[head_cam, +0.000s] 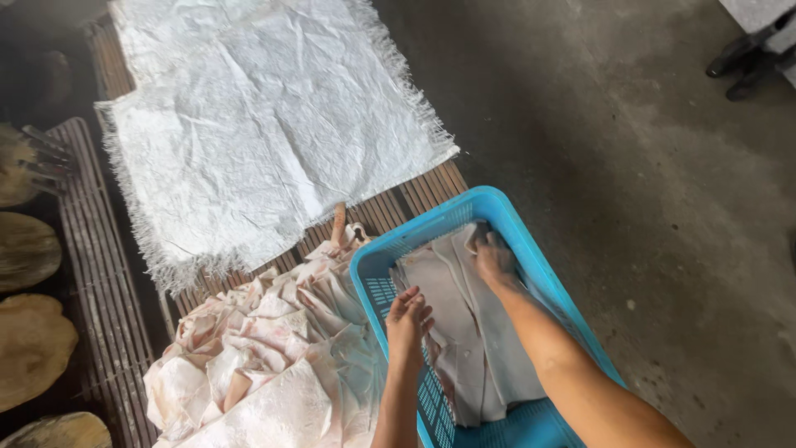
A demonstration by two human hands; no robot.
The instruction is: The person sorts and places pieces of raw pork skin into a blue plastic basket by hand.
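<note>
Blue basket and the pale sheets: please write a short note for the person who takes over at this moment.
Left hand: over the sheets at the near wall of the blue basket, fingers curled; grip unclear.
Right hand: pressed on the sheets at the far end; grip unclear.
Sheets: a folded stack inside the basket.
Done: a crumpled pile lies on the slatted rack beside the basket; white sacks are spread farther along.
Left: the stack in the basket.
</note>
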